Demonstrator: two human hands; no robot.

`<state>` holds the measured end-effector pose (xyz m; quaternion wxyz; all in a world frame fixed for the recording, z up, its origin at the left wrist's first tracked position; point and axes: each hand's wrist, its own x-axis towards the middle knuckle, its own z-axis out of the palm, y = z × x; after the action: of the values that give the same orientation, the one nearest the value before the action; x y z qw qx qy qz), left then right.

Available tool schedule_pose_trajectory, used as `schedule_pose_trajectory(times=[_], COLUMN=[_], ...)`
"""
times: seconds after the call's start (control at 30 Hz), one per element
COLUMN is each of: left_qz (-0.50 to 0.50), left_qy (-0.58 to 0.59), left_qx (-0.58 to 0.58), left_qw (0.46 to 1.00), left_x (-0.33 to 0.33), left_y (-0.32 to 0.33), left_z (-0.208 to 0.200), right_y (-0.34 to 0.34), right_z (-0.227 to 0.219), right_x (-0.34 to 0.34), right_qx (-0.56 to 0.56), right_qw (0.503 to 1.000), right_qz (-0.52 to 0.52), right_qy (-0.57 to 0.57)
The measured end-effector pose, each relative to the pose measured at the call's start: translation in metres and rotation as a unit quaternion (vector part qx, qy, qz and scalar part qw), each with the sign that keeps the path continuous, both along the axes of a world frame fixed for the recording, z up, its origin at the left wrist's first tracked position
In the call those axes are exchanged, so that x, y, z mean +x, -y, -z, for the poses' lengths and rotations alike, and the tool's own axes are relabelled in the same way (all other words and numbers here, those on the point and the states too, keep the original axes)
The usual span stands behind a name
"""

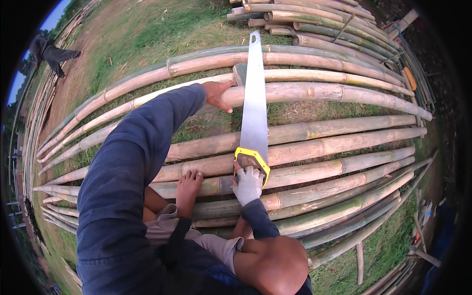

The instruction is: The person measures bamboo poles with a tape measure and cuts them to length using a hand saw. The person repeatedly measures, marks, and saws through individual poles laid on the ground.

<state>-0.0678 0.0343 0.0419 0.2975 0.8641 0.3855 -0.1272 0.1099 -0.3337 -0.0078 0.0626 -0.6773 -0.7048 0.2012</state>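
A hand saw with a long silver blade (253,98) and a yellow-edged dark handle (251,158) lies across several bamboo poles, its tip pointing away from me. My right hand (247,185), in a pale glove, is closed round the saw's handle. Farther off, my bare left hand (219,96) holds a thick bamboo pole (307,91) just left of the blade, thumb on the near side and fingers over it. The blade crosses above this pole; whether its teeth touch it I cannot tell. A short bamboo piece (240,73) sits crosswise beside the blade.
More bamboo poles (344,142) lie side by side on grass (162,24). My bare foot (189,186) rests on the near ones. A stack of cut bamboo (329,19) is at the far right. Another person (54,51) is at the far left.
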Motion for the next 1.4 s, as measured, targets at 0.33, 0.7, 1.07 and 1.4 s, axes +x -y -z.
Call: schedule_pose_trajectory(times=[0.33,0.7,1.07,1.4], left_qz=[-0.034,-0.101,-0.025,-0.016], left_qy=[0.142,0.190,0.150,0.159], left_qx=[0.032,0.219,0.255,0.267], left_qw=[0.989,0.952,0.955,0.950], left_x=[0.017,0.059,0.065,0.065], left_y=[0.022,0.060,0.051,0.051], left_z=[-0.005,0.009,0.017,0.016], right_y=[0.044,0.000,-0.012,-0.011], right_z=[-0.127,-0.132,-0.106,-0.116], right_x=[0.091,0.058,0.051,0.042], right_qx=[0.213,0.193,0.214,0.195], right_qw=[0.886,0.773,0.857,0.863], right_qz=[0.049,0.273,0.204,0.201], right_qy=[-0.409,-0.538,-0.422,-0.421])
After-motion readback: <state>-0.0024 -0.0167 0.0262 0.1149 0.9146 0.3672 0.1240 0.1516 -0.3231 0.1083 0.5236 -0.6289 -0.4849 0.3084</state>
